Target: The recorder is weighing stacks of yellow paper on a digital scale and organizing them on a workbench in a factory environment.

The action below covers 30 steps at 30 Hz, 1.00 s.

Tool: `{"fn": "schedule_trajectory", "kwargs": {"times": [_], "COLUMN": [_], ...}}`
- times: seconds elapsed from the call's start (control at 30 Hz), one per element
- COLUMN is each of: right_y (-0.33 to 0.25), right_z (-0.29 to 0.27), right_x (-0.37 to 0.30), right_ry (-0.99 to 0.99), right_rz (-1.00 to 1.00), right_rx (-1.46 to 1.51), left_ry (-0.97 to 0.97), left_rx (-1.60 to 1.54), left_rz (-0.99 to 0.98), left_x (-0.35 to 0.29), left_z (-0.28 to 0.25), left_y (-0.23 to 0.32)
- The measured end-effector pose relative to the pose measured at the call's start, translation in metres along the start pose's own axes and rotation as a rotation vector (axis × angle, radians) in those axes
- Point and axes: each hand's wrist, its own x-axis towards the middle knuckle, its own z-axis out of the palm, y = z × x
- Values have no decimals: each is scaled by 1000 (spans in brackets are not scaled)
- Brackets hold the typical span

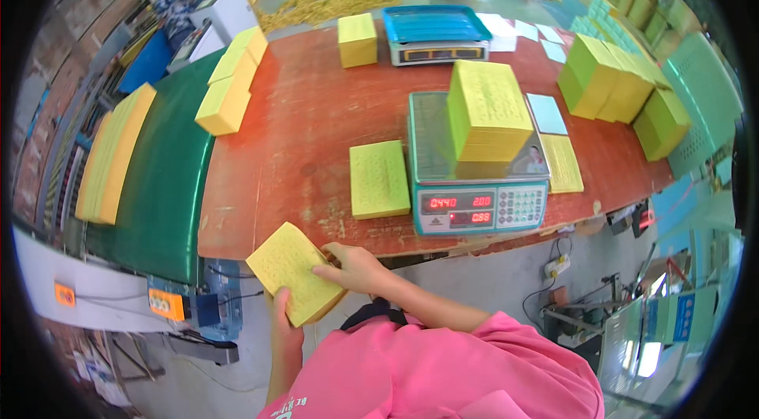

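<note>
Both my hands grip a thick stack of yellow paper (294,273), tilted just off the table's front edge. My left hand (286,322) closes on its near left side, thumb on top and fingers hidden beneath. At the right corner my right hand (353,269) is closed on it, thumb lying over the top sheet. A digital scale (466,190) with a lit red display stands to the right, bearing a tall yellow paper stack (490,111). Beside the scale's left edge lies a lower yellow stack (379,179).
Along the red table (292,134) stand a second scale with a blue tray (435,24), a yellow block (357,39) and several stacks (605,79) at right. A green conveyor belt (162,182) on the left carries yellow stacks (118,154). A person (174,8) is beyond it.
</note>
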Motion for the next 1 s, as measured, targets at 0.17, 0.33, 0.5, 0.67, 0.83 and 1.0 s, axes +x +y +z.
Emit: {"fn": "schedule_trajectory", "kwargs": {"times": [0.17, 0.33, 0.5, 0.67, 0.83, 1.0], "right_y": [20, 6, -29, 21, 72, 75], "right_z": [-64, -144, -260, -353, -381, -386], "right_x": [-42, -70, -61, -48, -28, -25], "right_ry": [26, 253, 806, 925, 860, 782], "right_rz": [257, 266, 14, 130, 166, 212], "right_rx": [433, 718, 488, 750, 802, 721], "left_ry": [-212, -611, -1094, -1047, -975, -850], "left_rx": [254, 256, 74, 404, 552, 557], "left_rz": [192, 40, 249, -184, -184, -133], "left_x": [-4, 24, 98, 136, 162, 150], "left_z": [34, 151, 288, 416, 450, 450], "left_y": [27, 90, 110, 120, 94, 87]}}
